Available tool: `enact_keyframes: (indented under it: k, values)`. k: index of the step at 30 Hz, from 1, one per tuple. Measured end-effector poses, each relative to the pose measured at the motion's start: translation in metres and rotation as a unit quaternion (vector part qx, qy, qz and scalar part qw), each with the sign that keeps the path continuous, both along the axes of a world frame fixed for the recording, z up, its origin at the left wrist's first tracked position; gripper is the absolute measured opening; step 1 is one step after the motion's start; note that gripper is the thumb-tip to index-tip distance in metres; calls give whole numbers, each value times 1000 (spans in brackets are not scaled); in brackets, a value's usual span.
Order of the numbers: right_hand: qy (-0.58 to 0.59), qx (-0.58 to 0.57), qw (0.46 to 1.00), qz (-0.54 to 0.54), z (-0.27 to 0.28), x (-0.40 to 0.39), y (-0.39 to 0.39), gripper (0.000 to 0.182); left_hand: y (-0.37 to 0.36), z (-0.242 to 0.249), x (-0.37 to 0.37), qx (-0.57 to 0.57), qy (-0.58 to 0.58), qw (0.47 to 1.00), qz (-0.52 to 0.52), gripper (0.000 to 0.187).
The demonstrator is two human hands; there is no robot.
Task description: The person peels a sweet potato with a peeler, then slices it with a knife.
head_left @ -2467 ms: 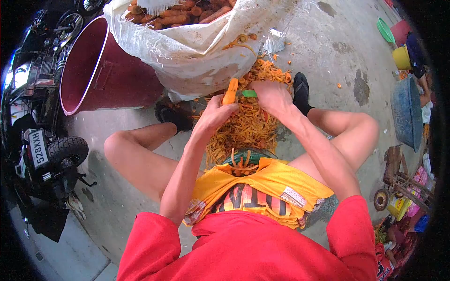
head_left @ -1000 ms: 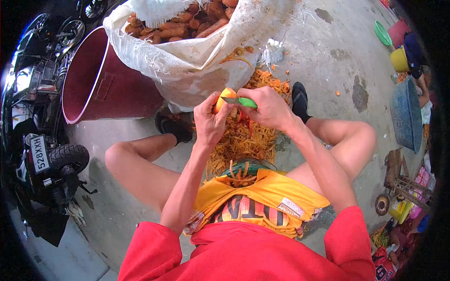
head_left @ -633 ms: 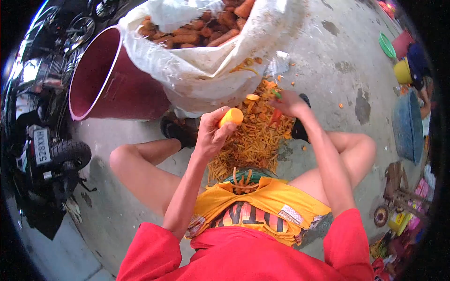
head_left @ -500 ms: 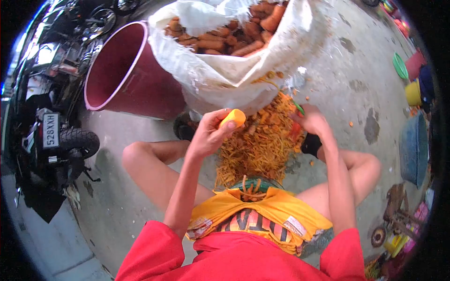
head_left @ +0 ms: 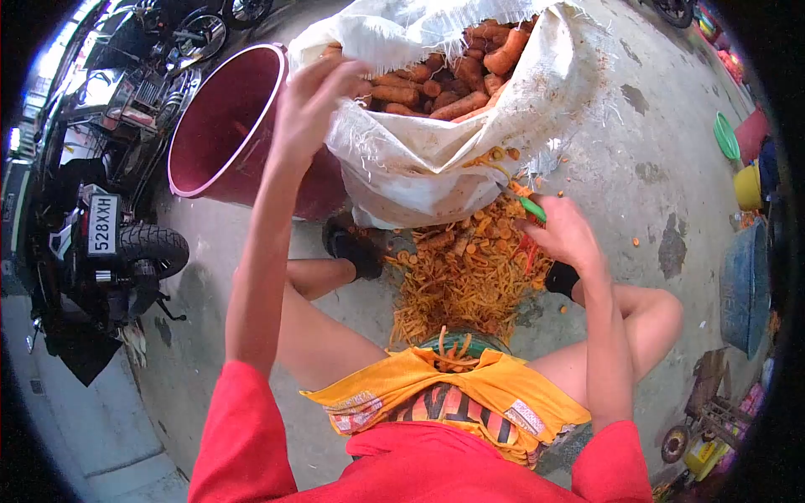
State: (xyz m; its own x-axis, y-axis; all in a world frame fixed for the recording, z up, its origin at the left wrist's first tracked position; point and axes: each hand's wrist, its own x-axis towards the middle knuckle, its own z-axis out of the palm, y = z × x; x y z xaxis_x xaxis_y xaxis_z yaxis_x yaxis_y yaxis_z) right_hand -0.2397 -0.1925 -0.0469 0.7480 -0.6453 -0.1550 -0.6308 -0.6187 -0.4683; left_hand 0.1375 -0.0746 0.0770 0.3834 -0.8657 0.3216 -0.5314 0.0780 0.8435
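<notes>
My left hand (head_left: 314,109) is raised between the maroon bucket (head_left: 323,180) and the white woven sack (head_left: 402,155), its fingers stretched out and slightly blurred, with nothing seen in them. Unpeeled carrots (head_left: 465,80) fill the mouth of the sack. My right hand (head_left: 566,235) grips a green-handled knife (head_left: 531,210), its blade pointing up and left over the pile of peelings (head_left: 457,281). Cut carrot ends lie among these strips. Below the right hand shows something red, partly hidden. An orange bit appears inside the bucket.
A green container (head_left: 474,342) with peelings stands between my legs. At left is a parked motorcycle (head_left: 101,268). A blue tub (head_left: 745,289), a yellow container (head_left: 748,187) and a small wheeled frame (head_left: 708,415) line the right side. My feet flank the pile.
My left hand has moved up and left to the bucket's rim, and the peeled carrot piece it held is gone from it. My right hand keeps the knife, now turned with its blade showing.
</notes>
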Motion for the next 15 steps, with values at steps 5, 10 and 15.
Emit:
enact_keyframes:
  k: [5, 10, 15]
  values:
    - [-60, 23, 998, -2, 39, 0, 8, 29, -101, -50, 30, 211, -367, 903, -64, 39]
    - [-68, 7, 997, -31, 57, -15, 5, 28, -119, -63, 41, 306, -577, 755, -56, 47]
    - [-71, 8, 996, -45, 63, -23, 2, 29, -121, -45, 35, 363, -526, 763, -93, 53]
